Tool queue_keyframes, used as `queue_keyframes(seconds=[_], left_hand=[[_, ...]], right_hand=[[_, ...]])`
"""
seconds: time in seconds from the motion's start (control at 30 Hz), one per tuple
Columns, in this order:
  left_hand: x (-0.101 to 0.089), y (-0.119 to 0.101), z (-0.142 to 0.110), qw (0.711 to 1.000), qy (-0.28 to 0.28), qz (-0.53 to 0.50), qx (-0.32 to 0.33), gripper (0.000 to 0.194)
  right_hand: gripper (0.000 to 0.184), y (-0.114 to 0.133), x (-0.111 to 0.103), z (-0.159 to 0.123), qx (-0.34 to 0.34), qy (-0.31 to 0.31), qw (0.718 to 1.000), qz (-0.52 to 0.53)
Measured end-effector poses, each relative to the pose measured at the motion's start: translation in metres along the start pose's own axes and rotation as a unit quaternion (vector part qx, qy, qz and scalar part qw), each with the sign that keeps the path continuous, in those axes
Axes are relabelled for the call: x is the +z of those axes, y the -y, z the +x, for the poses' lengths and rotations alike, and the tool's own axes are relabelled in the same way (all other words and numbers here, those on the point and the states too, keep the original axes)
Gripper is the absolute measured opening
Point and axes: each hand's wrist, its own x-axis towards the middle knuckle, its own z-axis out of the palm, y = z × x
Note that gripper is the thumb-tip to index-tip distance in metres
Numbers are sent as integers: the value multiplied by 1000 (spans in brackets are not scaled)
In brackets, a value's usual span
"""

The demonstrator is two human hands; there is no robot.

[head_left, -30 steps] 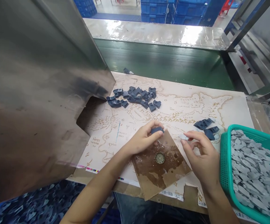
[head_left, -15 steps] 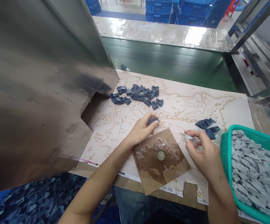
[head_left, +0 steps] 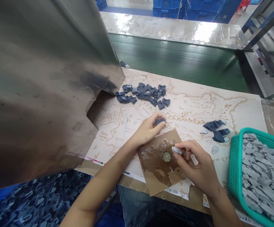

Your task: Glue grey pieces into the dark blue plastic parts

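Though green, a basket (head_left: 234, 167) of grey pieces (head_left: 261, 178)

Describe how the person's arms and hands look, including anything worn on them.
The left hand and right hand are bare: no gloves, and no rings in view. The left forearm and right forearm show no sleeve, watch or bracelet as far as the picture reaches.
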Motion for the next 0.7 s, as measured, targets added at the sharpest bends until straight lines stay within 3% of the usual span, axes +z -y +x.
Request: queue_keyframes(seconds=[0.23, 0.4, 0.53, 0.7], left_hand=[[0, 1, -1, 1000, -1, 9, 12, 16], [0, -3, -1, 998, 6, -52, 39, 17], [0, -6, -2, 996, -6, -72, 47, 21], [1, -5, -3, 991, 19, -127, 30, 26]], right_hand=[[19, -1, 3, -1, -8, 56, 998, 16], [21, -6, -1, 0, -39, 43, 997, -52], [23, -8, -3, 1, -110, 91, 987, -66], [23, -9, 3, -2, -125, 142, 978, -86]])
